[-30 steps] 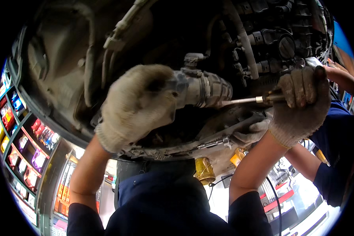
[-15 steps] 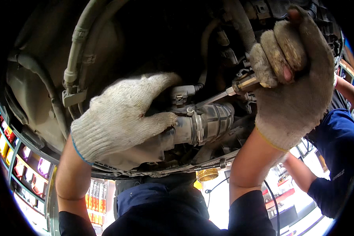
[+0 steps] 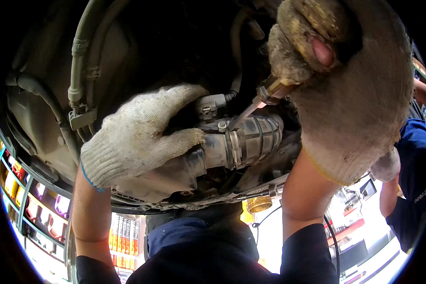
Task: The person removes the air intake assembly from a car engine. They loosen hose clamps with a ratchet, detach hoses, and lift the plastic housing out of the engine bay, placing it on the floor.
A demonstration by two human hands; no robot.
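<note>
A ribbed dark intake hose (image 3: 262,137) runs across the middle of the engine bay, with a metal hose clamp (image 3: 235,147) around its left end. My right hand (image 3: 350,90), in a soiled knit glove with one bare fingertip showing, is closed around the handle of a screwdriver (image 3: 266,97). The blade slants down left, its tip beside the clamp's screw head (image 3: 222,126); whether they touch I cannot tell. My left hand (image 3: 137,132), gloved too, rests over the intake housing (image 3: 168,177), thumb and forefinger stretched apart. Its other fingers are hidden. Just above the clamp sits a grey connector (image 3: 210,105).
Pale hoses (image 3: 83,66) hang at the upper left. A yellow cap (image 3: 259,204) shows below the front edge. At the right stands another person in dark blue (image 3: 412,161), one gloved hand in view. Shelves with bottles (image 3: 33,203) line the lower left.
My right hand has come nearer, and the screwdriver now slants more steeply, its tip moving from above the screw to its right side. The left hand stays on the housing. The other person's arm has shifted.
</note>
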